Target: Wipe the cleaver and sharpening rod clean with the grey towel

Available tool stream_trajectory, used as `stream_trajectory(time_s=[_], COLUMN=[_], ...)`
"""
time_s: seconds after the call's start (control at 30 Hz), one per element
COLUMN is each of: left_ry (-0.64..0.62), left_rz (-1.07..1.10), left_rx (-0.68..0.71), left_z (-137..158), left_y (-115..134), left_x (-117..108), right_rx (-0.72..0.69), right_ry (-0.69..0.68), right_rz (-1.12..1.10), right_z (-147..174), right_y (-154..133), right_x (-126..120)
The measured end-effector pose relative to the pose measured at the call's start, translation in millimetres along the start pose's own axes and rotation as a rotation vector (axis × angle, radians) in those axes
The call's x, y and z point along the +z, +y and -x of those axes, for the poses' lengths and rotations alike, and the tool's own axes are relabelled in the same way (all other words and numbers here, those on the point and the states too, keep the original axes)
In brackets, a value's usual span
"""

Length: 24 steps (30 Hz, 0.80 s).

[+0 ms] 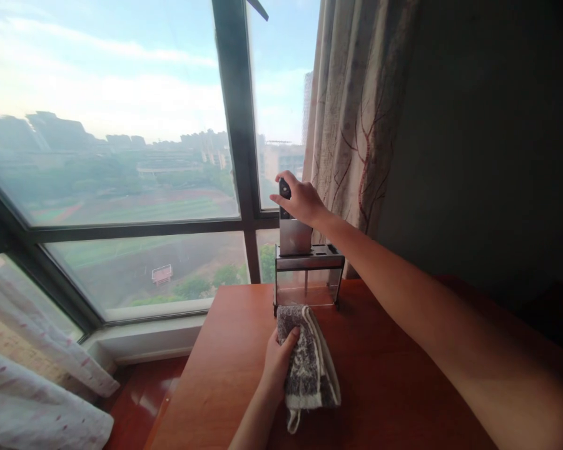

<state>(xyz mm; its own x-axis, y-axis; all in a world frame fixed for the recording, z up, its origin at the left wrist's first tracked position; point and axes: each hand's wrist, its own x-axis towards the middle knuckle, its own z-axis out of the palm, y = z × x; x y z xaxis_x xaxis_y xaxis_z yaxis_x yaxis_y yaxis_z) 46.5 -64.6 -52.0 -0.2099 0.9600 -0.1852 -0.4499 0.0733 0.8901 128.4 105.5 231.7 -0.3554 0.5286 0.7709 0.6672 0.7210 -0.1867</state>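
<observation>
My right hand (304, 201) is closed round the black handle of a cleaver (294, 237). Its broad metal blade stands upright, with the lower edge at a slot in the top of the knife block (309, 264). How far the blade reaches into the slot I cannot tell. The block has a dark slotted top and clear sides. Nearer to me, my left hand (278, 356) grips a folded grey-and-white towel (309, 362) between thumb and fingers. The towel hangs down over the table, just in front of the block, and a small white loop dangles from its lower end.
The reddish-brown wooden table (216, 369) stands against a large window with dark frames (138, 233). A patterned curtain (356, 112) hangs behind the block at the right, and a pale curtain (32, 387) lies at the lower left. The dark wall (488, 137) fills the right side.
</observation>
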Motion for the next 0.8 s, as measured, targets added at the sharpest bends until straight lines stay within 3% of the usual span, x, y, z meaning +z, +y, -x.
stream_trajectory(time_s=[0.4,0.8], left_ry=[0.004,-0.012], left_rz=[-0.024,-0.002], left_rx=[-0.01,-0.024], left_z=[-0.6,1.8], left_y=[2.5,4.5], left_x=[-0.6,1.3], right_rx=[0.155,0.175], right_ry=[-0.153,-0.202], right_rz=[-0.024,-0.125], right_z=[58.3,82.9], right_y=[11.3,13.0], right_x=[47.6,55.2])
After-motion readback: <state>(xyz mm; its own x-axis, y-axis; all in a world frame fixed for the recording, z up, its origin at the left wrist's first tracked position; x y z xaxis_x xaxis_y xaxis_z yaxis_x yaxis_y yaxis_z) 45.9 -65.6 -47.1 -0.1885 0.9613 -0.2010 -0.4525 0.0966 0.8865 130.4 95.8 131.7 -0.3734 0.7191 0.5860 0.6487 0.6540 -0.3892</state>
